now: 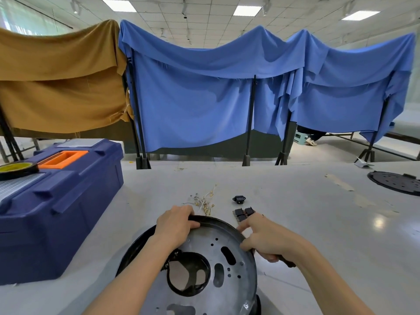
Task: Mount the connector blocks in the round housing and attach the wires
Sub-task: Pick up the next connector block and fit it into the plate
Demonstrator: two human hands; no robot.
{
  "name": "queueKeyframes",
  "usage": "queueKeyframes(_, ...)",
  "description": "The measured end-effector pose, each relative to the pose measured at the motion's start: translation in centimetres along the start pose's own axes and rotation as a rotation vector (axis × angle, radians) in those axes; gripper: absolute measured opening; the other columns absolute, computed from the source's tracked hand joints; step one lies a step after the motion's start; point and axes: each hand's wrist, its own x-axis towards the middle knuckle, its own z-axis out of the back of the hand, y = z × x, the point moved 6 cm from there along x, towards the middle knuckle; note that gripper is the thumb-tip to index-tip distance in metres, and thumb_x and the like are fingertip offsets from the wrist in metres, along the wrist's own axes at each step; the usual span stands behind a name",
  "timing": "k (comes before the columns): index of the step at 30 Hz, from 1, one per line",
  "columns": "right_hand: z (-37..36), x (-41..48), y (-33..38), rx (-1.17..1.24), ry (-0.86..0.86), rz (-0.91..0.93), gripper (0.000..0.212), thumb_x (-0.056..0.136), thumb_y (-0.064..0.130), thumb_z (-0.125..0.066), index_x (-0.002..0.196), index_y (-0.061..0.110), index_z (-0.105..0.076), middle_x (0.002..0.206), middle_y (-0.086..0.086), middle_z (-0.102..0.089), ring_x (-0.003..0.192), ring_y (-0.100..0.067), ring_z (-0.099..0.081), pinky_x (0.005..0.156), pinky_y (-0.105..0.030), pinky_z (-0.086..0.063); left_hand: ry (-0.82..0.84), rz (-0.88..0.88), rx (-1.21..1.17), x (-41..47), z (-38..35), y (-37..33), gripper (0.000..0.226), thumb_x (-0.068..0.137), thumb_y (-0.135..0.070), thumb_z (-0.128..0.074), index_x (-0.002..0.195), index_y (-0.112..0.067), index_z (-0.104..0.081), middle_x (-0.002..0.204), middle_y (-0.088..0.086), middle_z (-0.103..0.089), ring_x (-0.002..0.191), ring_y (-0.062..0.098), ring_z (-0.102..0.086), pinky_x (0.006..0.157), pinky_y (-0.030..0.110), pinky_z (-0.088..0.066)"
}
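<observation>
The left hand (175,223) is curled over the far left rim of the round housing (204,244), just below the middle of the frame. Its fingers wrap the edge and its thumb lies on the inner face. The right hand (266,239) grips the right rim with most fingers closed around it, while the index finger (244,225) lies straight along the edge, pointing to the upper left. A dark piece (287,262) sticks out below this hand; I cannot tell what it is.

The housing fills the lower middle of the frame and runs off the bottom edge. Its dished grey inner face is turned up toward the camera, with the far rim raised. Being round, it has no long axis; a large hole (188,272) sits left of its centre.

On the table (318,223) just above the right hand lie small black connector blocks (243,213), with a single black socket (238,199) beyond them. Loose wires (205,201) lie above the left hand. A blue toolbox (59,201) stands at the left.
</observation>
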Motion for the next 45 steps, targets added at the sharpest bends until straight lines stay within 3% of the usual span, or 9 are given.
queueKeyframes(4,2.7,0.3,-0.8,0.016,-0.102,-0.014,0.029,0.100,0.024,-0.047,0.101,0.000,-0.063,0.065,-0.009,-0.073,0.034,-0.014,-0.025,0.037,-0.018,-0.024,-0.032,0.044,0.090,-0.4,0.0,1.9,0.035,0.096,-0.045,-0.050,0.117,-0.017,-0.055,0.117,0.004,-0.058,0.106,0.026,-0.057,0.080,0.033,-0.042)
queueKeyframes(12,6.5,2.4,-3.2,-0.113,-0.292,-0.121,0.013,0.085,-0.006,-0.057,0.093,-0.002,-0.067,0.063,-0.011,-0.072,0.028,-0.016,-0.034,0.035,-0.017,-0.028,-0.088,0.074,0.061,-0.9,-0.6,2.8,0.011,0.098,-0.030,-0.050,0.097,-0.019,-0.053,0.097,0.002,-0.064,0.091,0.026,-0.061,0.063,0.031,-0.038)
queueKeyframes(20,2.9,5.1,-2.9,-0.280,-0.297,-0.110,0.016,0.079,0.009,-0.072,0.089,-0.003,-0.071,0.060,-0.006,-0.057,0.042,-0.017,-0.040,0.046,-0.025,-0.036,-0.174,0.095,0.033,-0.8,-0.4,3.0,0.008,0.095,-0.032,-0.052,0.095,-0.026,-0.058,0.092,0.000,-0.066,0.090,0.024,-0.062,0.062,0.029,-0.035)
queueKeyframes(28,1.1,7.2,-2.7,-0.552,-0.281,-0.151,0.012,0.078,0.000,-0.047,0.079,0.013,-0.046,0.077,-0.006,-0.052,0.069,-0.027,-0.054,0.057,-0.030,-0.043,-0.178,0.096,0.038,-0.9,-0.5,3.1,0.012,0.095,-0.033,-0.051,0.100,-0.024,-0.058,0.094,0.001,-0.065,0.092,0.025,-0.061,0.063,0.030,-0.035)
queueKeyframes(33,1.8,6.5,-1.6,-0.492,-0.272,-0.106,0.016,0.083,0.001,-0.050,0.070,0.010,-0.048,0.071,-0.007,-0.057,0.061,-0.026,-0.046,0.059,-0.029,-0.037,-0.158,0.097,0.012,-1.0,-0.4,3.0,0.020,0.096,-0.036,-0.051,0.111,-0.025,-0.059,0.103,0.002,-0.065,0.099,0.025,-0.060,0.069,0.031,-0.038)
queueKeyframes(36,3.6,4.7,0.8,-0.346,-0.355,0.024,0.021,0.089,0.006,-0.056,0.071,0.006,-0.066,0.070,-0.005,-0.072,0.047,-0.009,-0.051,0.053,-0.023,-0.039,-0.216,-0.014,-0.006,-1.1,0.5,2.2,0.035,0.096,-0.037,-0.054,0.130,-0.033,-0.051,0.119,-0.005,-0.060,0.115,0.017,-0.052,0.094,0.031,-0.032)
queueKeyframes(39,4.4,2.5,4.3,-0.166,-0.431,0.237,0.014,0.090,0.008,-0.065,0.076,0.009,-0.067,0.059,0.005,-0.069,0.048,0.001,-0.058,0.048,-0.015,-0.042,-0.317,-0.211,-0.312,-1.3,3.1,-0.3,0.026,0.094,-0.029,-0.059,0.119,-0.031,-0.062,0.105,-0.011,-0.063,0.102,0.006,-0.055,0.094,0.024,-0.031)
queueKeyframes(42,3.3,1.2,7.5,-0.122,-0.414,0.404,0.011,0.086,0.008,-0.071,0.075,0.011,-0.069,0.061,0.003,-0.070,0.065,-0.010,-0.066,0.066,-0.022,-0.051,-0.168,-0.292,-0.743,-1.4,4.7,-3.3,0.008,0.090,-0.022,-0.066,0.091,-0.022,-0.073,0.076,-0.009,-0.071,0.074,0.001,-0.064,0.072,0.011,-0.043)
queueKeyframes(45,2.5,1.0,8.7,-0.106,-0.451,0.478,0.005,0.083,0.006,-0.070,0.078,0.008,-0.071,0.065,-0.001,-0.072,0.070,-0.013,-0.066,0.075,-0.027,-0.052,-0.124,-0.297,-0.868,-1.5,5.4,-4.6,0.013,0.090,-0.019,-0.066,0.080,-0.013,-0.072,0.066,-0.002,-0.072,0.063,0.009,-0.067,0.064,0.016,-0.051)
